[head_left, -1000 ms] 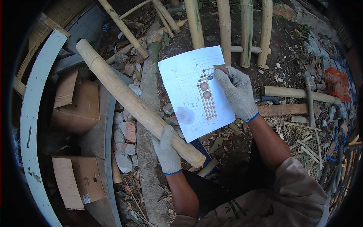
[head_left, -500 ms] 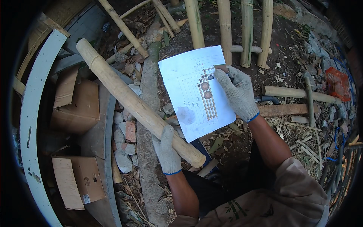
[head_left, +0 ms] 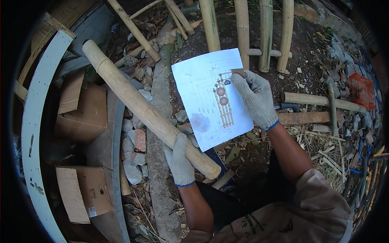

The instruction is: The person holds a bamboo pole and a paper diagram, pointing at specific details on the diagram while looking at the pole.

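Note:
My left hand [head_left: 178, 162], in a pale knitted glove with a blue cuff, is closed round the lower part of a thick bamboo pole [head_left: 133, 101]. The pole slants from the upper left down to the middle. In my right hand [head_left: 258, 96], gloved the same way, a white paper sheet [head_left: 190, 89] is pinched at its upper right edge. On the sheet is a printed drawing of a bamboo frame with round parts and dimension lines. A small brown piece [head_left: 239, 72] shows at my right fingertips; its kind I cannot make out.
Two cardboard boxes [head_left: 95, 111] and a long pale board [head_left: 34, 133] are on the left. Upright bamboo poles [head_left: 266, 36] joined by a crossbar stand ahead. At right lie a bamboo length [head_left: 324, 101] and an orange plastic basket [head_left: 362, 91]. Stones and bricks [head_left: 139, 139] border a concrete strip.
The paper has shifted very slightly to the right along with my right hand. My left hand keeps its hold on the pole.

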`<state>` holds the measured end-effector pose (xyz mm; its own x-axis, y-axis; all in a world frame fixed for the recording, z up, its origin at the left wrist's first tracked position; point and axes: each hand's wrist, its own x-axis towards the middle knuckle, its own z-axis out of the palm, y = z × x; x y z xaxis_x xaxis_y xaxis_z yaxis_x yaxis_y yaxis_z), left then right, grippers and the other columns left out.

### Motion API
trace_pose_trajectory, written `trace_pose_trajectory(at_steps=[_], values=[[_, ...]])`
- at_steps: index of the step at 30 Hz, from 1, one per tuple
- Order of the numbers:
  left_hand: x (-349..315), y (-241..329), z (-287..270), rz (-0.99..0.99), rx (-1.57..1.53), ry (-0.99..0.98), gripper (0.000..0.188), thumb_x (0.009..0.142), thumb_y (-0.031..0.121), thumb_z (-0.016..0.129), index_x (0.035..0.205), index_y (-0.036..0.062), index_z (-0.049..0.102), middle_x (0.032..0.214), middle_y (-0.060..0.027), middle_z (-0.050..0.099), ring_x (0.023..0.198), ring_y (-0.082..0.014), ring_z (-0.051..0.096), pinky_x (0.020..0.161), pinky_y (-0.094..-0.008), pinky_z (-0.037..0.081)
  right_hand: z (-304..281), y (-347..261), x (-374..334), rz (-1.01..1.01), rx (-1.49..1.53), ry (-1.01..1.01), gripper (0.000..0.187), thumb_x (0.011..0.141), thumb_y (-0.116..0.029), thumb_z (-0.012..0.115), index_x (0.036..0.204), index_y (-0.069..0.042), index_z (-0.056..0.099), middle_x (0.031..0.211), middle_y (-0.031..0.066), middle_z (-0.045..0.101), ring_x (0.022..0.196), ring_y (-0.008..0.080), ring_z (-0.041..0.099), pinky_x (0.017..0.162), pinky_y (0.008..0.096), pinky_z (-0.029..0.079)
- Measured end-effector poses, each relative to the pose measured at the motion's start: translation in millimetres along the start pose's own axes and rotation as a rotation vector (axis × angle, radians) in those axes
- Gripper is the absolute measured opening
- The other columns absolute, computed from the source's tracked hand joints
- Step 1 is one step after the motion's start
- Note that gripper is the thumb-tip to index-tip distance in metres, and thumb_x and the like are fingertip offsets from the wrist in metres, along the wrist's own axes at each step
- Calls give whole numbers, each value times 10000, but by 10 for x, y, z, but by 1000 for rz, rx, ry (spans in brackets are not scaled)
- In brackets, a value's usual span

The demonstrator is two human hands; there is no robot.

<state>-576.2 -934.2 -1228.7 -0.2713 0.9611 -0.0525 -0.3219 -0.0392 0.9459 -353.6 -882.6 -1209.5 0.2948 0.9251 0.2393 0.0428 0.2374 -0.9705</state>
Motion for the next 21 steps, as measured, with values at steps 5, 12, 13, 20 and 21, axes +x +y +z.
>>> trace_pose_trajectory(at_steps=[5, 12, 13, 20, 21], values=[[3, -2, 17, 19, 12, 17, 520, 867, 140, 668, 1300, -46, 449, 990, -113, 585, 806, -162, 600, 689, -291, 515, 11, -18, -3, -12, -11, 0, 320, 977, -250, 601, 1140, 14, 680, 929, 38, 691, 829, 69, 585, 737, 245, 487], [-11, 47, 50, 24, -14, -22, 466, 869, 135, 655, 1254, -45, 464, 955, -112, 605, 744, -161, 606, 656, -295, 521, 21, 8, 2, -8, 5, 3, 315, 973, -242, 605, 1143, 12, 679, 920, 26, 685, 828, 65, 577, 743, 244, 483], [-8, 48, 48, 31, -24, -53, 468, 869, 137, 656, 1253, -48, 462, 962, -117, 607, 739, -162, 607, 652, -295, 521, 21, 10, 2, -12, 0, 3, 313, 971, -242, 606, 1143, 10, 681, 919, 22, 683, 827, 63, 575, 742, 243, 482], [-11, 40, 54, 30, -7, -5, 490, 868, 136, 653, 1272, -54, 453, 962, -128, 607, 748, -165, 604, 658, -291, 515, 30, 7, 2, 4, -10, 4, 309, 975, -241, 601, 1142, 7, 682, 912, 17, 682, 822, 59, 571, 738, 242, 480], [-7, 41, 45, 21, -8, -13, 494, 869, 134, 652, 1278, -55, 450, 967, -128, 606, 758, -167, 605, 668, -293, 517, 31, 17, 5, -19, -7, 6, 310, 976, -240, 600, 1144, 7, 680, 910, 15, 681, 818, 58, 569, 733, 241, 478]])
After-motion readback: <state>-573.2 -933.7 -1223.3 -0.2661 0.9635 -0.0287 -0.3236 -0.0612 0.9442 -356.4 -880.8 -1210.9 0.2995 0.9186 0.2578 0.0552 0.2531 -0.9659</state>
